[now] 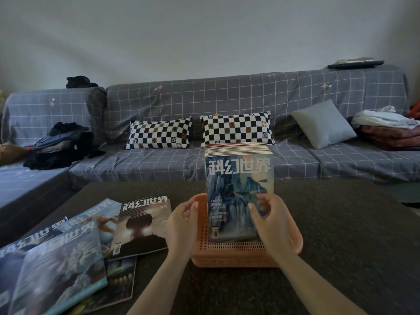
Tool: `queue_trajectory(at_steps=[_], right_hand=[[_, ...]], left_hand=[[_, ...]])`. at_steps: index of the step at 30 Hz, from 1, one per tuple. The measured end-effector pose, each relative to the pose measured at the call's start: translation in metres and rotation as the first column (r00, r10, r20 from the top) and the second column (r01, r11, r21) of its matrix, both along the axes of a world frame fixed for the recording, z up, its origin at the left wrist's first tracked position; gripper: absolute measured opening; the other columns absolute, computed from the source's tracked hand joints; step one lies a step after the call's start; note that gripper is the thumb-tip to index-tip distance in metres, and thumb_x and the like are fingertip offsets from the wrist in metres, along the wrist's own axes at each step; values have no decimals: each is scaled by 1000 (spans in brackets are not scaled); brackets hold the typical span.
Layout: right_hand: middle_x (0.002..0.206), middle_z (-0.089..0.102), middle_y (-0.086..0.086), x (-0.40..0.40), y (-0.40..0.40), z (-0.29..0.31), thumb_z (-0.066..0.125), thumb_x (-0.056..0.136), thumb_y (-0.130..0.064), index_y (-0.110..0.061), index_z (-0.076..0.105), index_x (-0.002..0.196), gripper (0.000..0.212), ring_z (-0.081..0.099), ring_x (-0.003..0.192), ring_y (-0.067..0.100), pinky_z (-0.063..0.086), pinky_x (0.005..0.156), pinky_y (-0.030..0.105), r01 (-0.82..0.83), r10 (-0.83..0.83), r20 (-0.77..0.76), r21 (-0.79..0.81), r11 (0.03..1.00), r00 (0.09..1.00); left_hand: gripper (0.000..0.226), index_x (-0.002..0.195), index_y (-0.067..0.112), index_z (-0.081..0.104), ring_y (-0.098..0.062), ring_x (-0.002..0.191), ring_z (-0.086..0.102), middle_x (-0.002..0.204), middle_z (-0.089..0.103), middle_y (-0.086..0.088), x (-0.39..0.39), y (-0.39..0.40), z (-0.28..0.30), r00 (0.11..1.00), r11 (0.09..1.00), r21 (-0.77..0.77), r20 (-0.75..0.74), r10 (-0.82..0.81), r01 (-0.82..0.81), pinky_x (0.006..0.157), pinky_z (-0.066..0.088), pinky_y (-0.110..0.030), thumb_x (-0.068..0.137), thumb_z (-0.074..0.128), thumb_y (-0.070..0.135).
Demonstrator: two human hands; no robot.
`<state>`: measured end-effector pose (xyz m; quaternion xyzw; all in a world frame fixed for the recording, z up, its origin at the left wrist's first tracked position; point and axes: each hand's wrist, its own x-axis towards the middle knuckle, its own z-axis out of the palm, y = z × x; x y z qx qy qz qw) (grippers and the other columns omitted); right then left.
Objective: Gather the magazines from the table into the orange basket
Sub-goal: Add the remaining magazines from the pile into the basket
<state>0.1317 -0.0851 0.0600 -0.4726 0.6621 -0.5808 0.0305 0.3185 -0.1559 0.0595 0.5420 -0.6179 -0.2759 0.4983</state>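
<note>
An orange basket (234,255) sits on the dark table (341,223) in front of me. A thick row of magazines (238,178) stands upright inside it, a blue-green cover facing me. My right hand (270,223) grips the front magazine's lower right edge. My left hand (181,226) rests on the basket's left rim, fingers curled over it, just left of the stack. Several loose magazines (75,253) lie fanned and overlapping on the table at the lower left; the nearest to the basket has a dark cover (143,226).
A grey checked sofa (204,110) runs behind the table with two chequered pillows (159,133), a grey cushion (322,123), dark clothes (59,146) at left and folded laundry (386,126) at right. The table's right half (352,246) holds nothing.
</note>
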Motion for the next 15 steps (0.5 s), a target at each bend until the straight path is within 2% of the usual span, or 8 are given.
queue_trajectory(at_steps=[2,6,10,15], right_hand=[[88,58,-12,22,-1,4,65,84,-27,-27,55,100,19,57,80,1,49,69,19,-106,107,-18,33,994,994],[84,60,-15,68,-12,11,63,86,-30,-31,57,97,12,57,79,-6,44,68,7,-254,260,-68,82,964,963],[82,57,-18,110,-36,14,63,86,-28,-29,58,99,14,54,78,-9,42,69,3,-356,366,-70,126,926,928],[88,61,-12,152,-71,8,63,87,-25,-22,60,106,19,58,82,0,49,71,13,-447,456,-5,189,875,890]], left_hand=[[25,113,21,67,18,65,57,79,61,23,10,2,2,1000,1000,3,6,8,-8,49,42,-2,95,56,35],[30,119,21,65,8,78,55,105,69,7,40,-1,1,997,998,20,56,54,-55,59,38,-10,96,53,37],[31,121,20,63,9,78,55,102,67,9,76,-11,-5,995,996,60,87,55,-61,58,37,-10,96,52,35],[25,114,21,64,3,82,58,98,67,7,119,-25,-16,991,991,99,113,74,-85,63,42,-15,97,52,33]])
